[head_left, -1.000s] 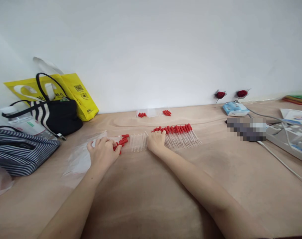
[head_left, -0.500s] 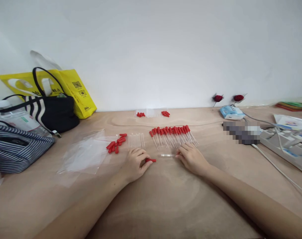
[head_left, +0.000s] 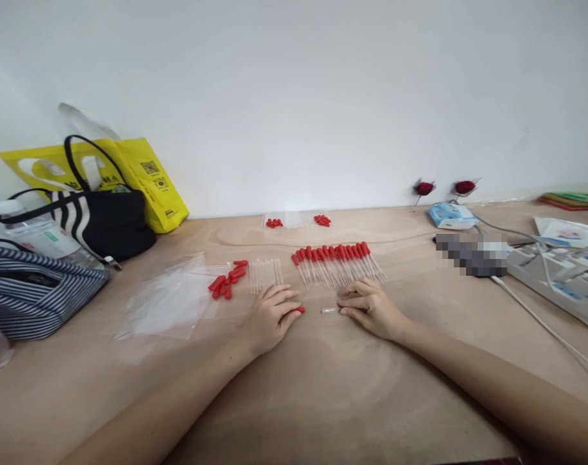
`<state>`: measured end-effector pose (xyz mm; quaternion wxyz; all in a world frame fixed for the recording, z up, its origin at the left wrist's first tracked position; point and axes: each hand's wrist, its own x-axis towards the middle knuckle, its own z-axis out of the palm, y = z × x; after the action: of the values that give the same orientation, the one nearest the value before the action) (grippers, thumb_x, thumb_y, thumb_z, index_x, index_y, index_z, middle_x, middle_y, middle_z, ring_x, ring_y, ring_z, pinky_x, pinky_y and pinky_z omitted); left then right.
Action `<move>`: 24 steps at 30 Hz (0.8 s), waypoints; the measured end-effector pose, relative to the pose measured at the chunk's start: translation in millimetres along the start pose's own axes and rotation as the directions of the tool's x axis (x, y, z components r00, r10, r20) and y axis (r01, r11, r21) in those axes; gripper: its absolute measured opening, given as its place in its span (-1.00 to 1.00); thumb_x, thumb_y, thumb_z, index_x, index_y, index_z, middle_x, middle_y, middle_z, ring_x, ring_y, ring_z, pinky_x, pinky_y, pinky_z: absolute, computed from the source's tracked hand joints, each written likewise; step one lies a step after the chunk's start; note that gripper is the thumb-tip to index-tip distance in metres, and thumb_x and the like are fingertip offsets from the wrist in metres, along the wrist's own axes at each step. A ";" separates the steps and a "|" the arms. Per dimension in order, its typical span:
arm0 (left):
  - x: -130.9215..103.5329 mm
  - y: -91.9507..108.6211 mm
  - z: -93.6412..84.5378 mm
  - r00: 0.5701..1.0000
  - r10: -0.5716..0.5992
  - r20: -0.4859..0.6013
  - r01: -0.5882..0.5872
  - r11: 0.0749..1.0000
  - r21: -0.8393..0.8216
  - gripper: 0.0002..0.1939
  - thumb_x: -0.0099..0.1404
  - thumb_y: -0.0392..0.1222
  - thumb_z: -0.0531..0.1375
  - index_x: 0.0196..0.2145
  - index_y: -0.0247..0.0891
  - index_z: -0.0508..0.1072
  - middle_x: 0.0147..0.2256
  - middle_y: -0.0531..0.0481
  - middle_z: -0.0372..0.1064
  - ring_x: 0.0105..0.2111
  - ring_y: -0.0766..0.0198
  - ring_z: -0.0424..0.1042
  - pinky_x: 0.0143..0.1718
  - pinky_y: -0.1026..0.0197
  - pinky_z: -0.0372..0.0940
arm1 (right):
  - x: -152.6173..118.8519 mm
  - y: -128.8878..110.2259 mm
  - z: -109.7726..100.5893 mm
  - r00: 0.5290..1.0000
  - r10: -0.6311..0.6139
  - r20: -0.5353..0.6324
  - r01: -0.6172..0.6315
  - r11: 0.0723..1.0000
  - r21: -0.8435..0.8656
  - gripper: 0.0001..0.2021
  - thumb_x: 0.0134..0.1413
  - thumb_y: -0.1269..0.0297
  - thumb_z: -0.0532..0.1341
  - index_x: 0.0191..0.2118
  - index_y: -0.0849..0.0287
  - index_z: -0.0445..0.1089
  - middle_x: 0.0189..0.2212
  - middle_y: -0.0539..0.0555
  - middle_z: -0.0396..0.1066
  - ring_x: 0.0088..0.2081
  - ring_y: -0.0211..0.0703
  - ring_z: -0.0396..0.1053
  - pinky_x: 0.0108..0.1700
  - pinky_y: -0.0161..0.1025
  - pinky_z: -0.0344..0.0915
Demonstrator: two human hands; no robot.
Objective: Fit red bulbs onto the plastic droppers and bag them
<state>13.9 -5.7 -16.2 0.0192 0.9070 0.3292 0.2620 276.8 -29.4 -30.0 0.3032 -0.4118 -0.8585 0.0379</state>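
Observation:
My left hand is closed on a red rubber bulb, whose end peeks out past the fingertips. Facing it across a small gap, my right hand pinches a clear glass dropper tube that points left toward the bulb. Beyond the right hand lies a row of droppers with red bulbs, side by side. Several bare glass tubes lie just past my left hand. Left of these is a pile of loose red bulbs.
Clear plastic bags lie at the left. A striped pouch, black bag and yellow bag stand behind. More red bulbs rest near the wall. At the right are a tissue pack, cables and a power strip.
My right hand has shifted slightly left and now covers more of the tube. The left fingers have closed further over the bulb, so less of it shows.

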 end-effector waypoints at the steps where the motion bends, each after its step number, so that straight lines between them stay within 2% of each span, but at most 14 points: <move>1: 0.4 1.1 -0.3 1.000 0.003 -0.007 -0.003 1.000 -0.004 -0.82 0.25 -0.21 0.05 -0.31 -0.18 0.46 -0.19 -0.04 0.42 -0.06 0.12 0.28 0.01 -0.09 0.08 | 0.8 -1.6 1.6 1.000 -0.004 -0.019 0.004 1.000 -0.006 -0.82 0.07 0.22 0.11 -0.33 0.09 0.45 -0.29 0.11 0.37 -0.25 -0.13 0.25 -0.23 -0.15 0.14; 5: 0.1 4.0 -1.8 1.000 -0.026 -0.006 0.026 0.999 -0.020 -0.82 0.28 -0.24 -0.01 -0.26 -0.21 0.38 -0.24 0.00 0.44 -0.07 0.19 0.31 0.09 -0.08 -0.04 | 8.0 -15.5 3.0 0.996 0.039 -0.082 -0.043 0.998 -0.050 -0.81 0.11 0.28 0.06 -0.38 0.17 0.39 -0.33 0.11 0.39 -0.27 -0.13 0.26 -0.23 -0.16 0.09; 11: -0.8 3.3 -1.2 0.999 -0.045 -0.001 0.045 0.999 -0.005 -0.80 0.31 -0.21 -0.03 -0.19 -0.20 0.35 -0.24 0.02 0.45 -0.10 0.21 0.34 0.15 -0.11 -0.21 | 14.5 -37.0 6.7 0.986 0.113 -0.126 -0.120 0.992 -0.048 -0.84 0.13 0.34 0.03 -0.41 0.20 0.31 -0.46 0.01 0.42 -0.40 -0.25 0.26 -0.11 -0.13 -0.04; 15: 0.8 4.5 -0.4 0.999 -0.037 -0.004 0.037 0.999 0.002 -0.78 0.31 -0.21 -0.04 -0.17 -0.20 0.36 -0.25 0.02 0.46 -0.10 0.21 0.35 0.15 -0.12 -0.25 | 14.0 -42.8 9.6 0.983 0.108 -0.147 -0.118 0.991 -0.060 -0.83 0.14 0.34 0.02 -0.30 0.17 0.36 -0.49 0.00 0.43 -0.39 -0.25 0.25 -0.11 -0.14 -0.07; 19: 2.4 7.7 -0.6 0.998 -0.059 -0.008 0.059 0.998 -0.019 -0.78 0.31 -0.22 -0.04 -0.21 -0.21 0.38 -0.27 0.02 0.47 -0.12 0.22 0.36 0.13 -0.12 -0.23 | 14.2 -46.9 11.1 0.985 0.094 -0.141 -0.108 0.990 -0.094 -0.81 0.14 0.32 0.03 -0.25 0.14 0.39 -0.48 0.02 0.44 -0.38 -0.24 0.26 -0.10 -0.13 -0.08; 24: 3.9 11.5 -0.1 0.992 -0.120 -0.034 0.116 0.989 -0.091 -0.79 0.29 -0.22 -0.03 -0.25 -0.20 0.39 -0.28 0.02 0.46 -0.19 0.24 0.39 0.07 -0.08 -0.09 | 14.4 -55.3 13.6 0.991 0.076 -0.106 -0.083 0.994 -0.066 -0.81 0.12 0.32 0.04 -0.28 0.16 0.39 -0.50 0.02 0.43 -0.39 -0.24 0.25 -0.11 -0.13 -0.06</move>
<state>23.1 -12.4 -11.9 0.0686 0.8787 0.3707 0.2927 224.6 -52.8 -16.6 0.3307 -0.4575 -0.8254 -0.0013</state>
